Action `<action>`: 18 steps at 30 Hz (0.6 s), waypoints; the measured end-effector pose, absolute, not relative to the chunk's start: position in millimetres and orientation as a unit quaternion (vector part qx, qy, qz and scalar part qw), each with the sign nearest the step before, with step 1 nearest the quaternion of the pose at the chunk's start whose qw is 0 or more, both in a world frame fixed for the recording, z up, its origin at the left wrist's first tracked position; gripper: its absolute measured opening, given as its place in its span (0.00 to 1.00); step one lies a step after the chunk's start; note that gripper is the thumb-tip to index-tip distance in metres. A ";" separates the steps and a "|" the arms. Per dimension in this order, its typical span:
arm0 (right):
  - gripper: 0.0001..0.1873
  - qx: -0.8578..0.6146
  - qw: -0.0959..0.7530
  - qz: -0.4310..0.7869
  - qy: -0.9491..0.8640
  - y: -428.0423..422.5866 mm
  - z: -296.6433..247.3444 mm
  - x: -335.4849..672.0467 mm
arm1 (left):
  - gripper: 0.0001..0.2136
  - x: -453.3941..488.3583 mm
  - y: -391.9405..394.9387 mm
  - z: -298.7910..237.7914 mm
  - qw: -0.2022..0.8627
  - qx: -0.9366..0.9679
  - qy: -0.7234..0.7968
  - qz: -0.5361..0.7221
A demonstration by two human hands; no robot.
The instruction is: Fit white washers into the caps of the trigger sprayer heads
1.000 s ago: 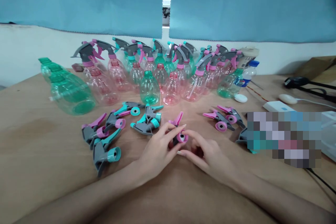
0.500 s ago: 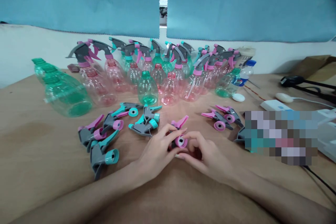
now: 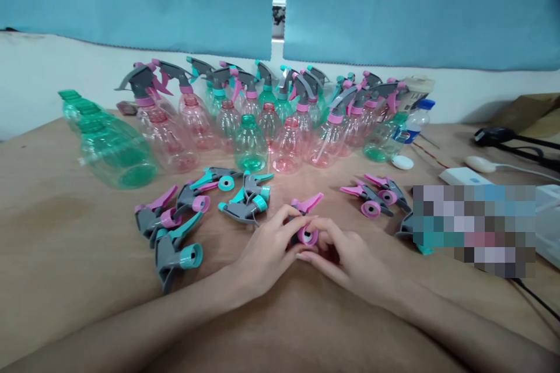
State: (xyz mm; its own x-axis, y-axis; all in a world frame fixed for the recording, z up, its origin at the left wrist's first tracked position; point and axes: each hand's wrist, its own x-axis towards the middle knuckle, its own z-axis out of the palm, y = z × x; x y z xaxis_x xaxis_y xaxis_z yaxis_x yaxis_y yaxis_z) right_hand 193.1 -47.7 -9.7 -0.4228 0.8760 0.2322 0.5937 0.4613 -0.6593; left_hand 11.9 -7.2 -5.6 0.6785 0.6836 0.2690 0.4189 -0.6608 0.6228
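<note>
Both my hands rest on the wooden table (image 3: 52,245) and meet around one spray-trigger head (image 3: 305,221) with a grey body, pink lever and pink screw collar. My left hand (image 3: 266,253) pinches its body from the left with curled fingers. My right hand (image 3: 345,256) has its fingertips closed on the pink collar from the right. The lever points up and to the right. Loose trigger heads lie close by: a teal pair (image 3: 247,201) just left of my fingers and a pink pair (image 3: 376,195) to the right.
Further left lie more loose trigger heads (image 3: 170,227). A crowd of pink and green spray bottles (image 3: 262,122) stands at the back, some capped, some open. A stack of green bottles (image 3: 109,143) lies on its side at left. A white box (image 3: 461,176) and cables sit at right.
The trigger head has turned slightly between my fingers, its lever now pointing more to the right. My hands stay in nearly the same place; the view shifted a little.
</note>
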 end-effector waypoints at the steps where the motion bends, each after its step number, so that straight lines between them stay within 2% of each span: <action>1: 0.15 -0.455 0.283 0.247 -0.807 -47.9 -9.7 193.3 | 0.10 11.9 -7.3 -5.6 0.265 0.878 0.315 0.245; 7: 0.10 -0.450 0.268 0.198 -0.828 -47.7 -5.5 197.3 | 0.12 11.2 -8.5 -6.0 0.259 0.890 0.309 0.215; 11: 0.10 -0.425 0.245 0.154 -0.857 -42.5 -1.1 199.8 | 0.10 11.2 -8.0 -6.3 0.261 0.889 0.307 0.219; 18: 0.10 -0.421 0.235 0.168 -0.860 -40.5 0.7 199.4 | 0.10 12.8 -7.4 -4.9 0.260 0.890 0.309 0.212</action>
State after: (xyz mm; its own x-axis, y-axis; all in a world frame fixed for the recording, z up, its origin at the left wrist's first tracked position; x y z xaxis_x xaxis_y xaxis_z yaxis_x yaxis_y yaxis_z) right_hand 199.4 -40.5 0.7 -0.5345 0.8035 0.2623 0.6456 0.5884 -0.4868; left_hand 12.8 -7.4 -4.9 0.7193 0.6604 0.2158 0.4403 -0.6736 0.5936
